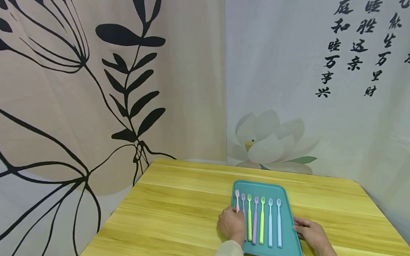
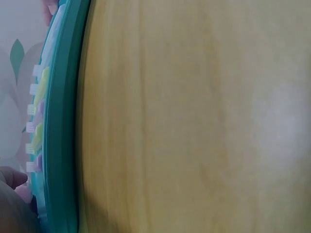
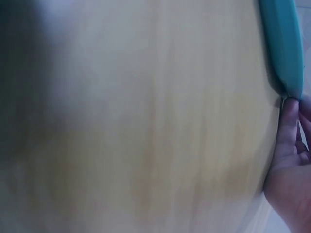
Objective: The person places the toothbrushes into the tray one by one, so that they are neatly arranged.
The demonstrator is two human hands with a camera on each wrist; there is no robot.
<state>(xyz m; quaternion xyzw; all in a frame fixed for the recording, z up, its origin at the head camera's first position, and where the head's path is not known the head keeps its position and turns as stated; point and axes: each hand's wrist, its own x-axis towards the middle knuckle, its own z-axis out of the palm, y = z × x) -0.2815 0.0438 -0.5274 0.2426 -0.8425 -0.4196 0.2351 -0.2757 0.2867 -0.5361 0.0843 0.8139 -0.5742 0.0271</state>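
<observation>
A teal tray (image 1: 291,245) lies on the table with several toothbrushes side by side in it, bristle heads toward the far end. From left to right come a pink toothbrush (image 1: 237,196), a purple one, a green one (image 1: 249,222), another purple one, another green one, and two light blue ones (image 1: 279,224). My left hand (image 1: 232,224) is over the tray's left edge and pinches the pink toothbrush, covering its lower handle. At the opposite side, my right hand (image 1: 312,234) grips the tray's rim, fingers low at the edge in the right wrist view.
The wooden table (image 1: 170,213) extends to both sides of the tray. Behind it hangs a cloth backdrop (image 1: 194,83) with printed plants, a lotus flower and Chinese characters.
</observation>
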